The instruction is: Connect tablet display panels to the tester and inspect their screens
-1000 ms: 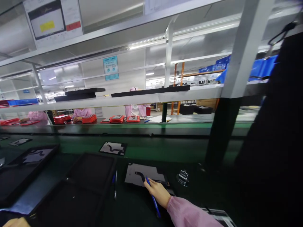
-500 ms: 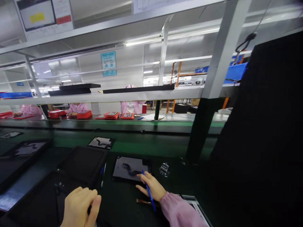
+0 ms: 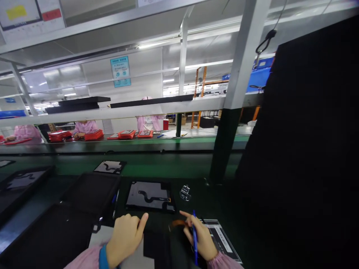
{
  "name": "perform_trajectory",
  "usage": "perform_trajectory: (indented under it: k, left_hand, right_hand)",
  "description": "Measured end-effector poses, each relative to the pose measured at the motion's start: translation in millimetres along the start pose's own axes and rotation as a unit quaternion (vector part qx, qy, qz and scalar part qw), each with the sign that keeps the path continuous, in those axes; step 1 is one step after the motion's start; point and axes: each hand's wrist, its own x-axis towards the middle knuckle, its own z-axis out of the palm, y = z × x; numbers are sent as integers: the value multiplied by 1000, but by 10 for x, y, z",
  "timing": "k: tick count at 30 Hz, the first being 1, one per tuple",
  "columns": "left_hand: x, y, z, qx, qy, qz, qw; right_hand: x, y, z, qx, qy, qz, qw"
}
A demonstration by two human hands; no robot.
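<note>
My right hand (image 3: pixel 203 239) has a slim blue pen (image 3: pixel 195 237) between its fingers, index finger stretched forward. A blurred brown strip-like piece (image 3: pixel 178 223) is beside its fingertips; whether the hand holds it I cannot tell. My left hand (image 3: pixel 125 237) is closed at the far edge of a grey-backed black panel (image 3: pixel 137 260), thumb sticking up; its fingertips are hidden. Beyond both hands lies a similar panel (image 3: pixel 134 192) with a black ribbon cable (image 3: pixel 153 198) across its grey back. To its right sits a small clear-and-metal piece (image 3: pixel 185 192).
Black trays (image 3: pixel 91 192) fill the left side, with a thin pen-like tool (image 3: pixel 115 203) by their edge. Another panel (image 3: pixel 109 167) lies farther back. A white-edged sheet (image 3: pixel 221 239) lies near my right wrist. A post (image 3: pixel 224 145) and black curtain (image 3: pixel 303 149) stand right.
My left hand has moved up and right, and the grey-backed panel has come into view under it. My right hand has drawn back from the ribbon cable, keeping the blue pen.
</note>
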Motion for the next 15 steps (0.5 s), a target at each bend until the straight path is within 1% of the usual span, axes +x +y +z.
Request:
perform_trajectory:
  k: [2,4,6,9,12,15]
  left_hand:
    - [157,84,115,-18,-42,-13,999]
    - [308,163,229,-31,-57,-17,998]
    - [431,227,340,-46,-62,-11,997]
    - [553,287,494,-71,-56,2,996]
    - [617,306,614,-90,-40,17,995]
    - [627,253,628,-103,-15,36,994]
  right_hand:
    - [-7,8,-18,32,36,43,998]
    - [-3,-13,-39,46,43,78,995]
    - [0,-42,-42,48,46,91,994]
    - [-11,-84,-9,40,46,83,995]
    - [-36,-130,24,28,34,60,997]
    - [-51,-180,28,18,17,38,999]
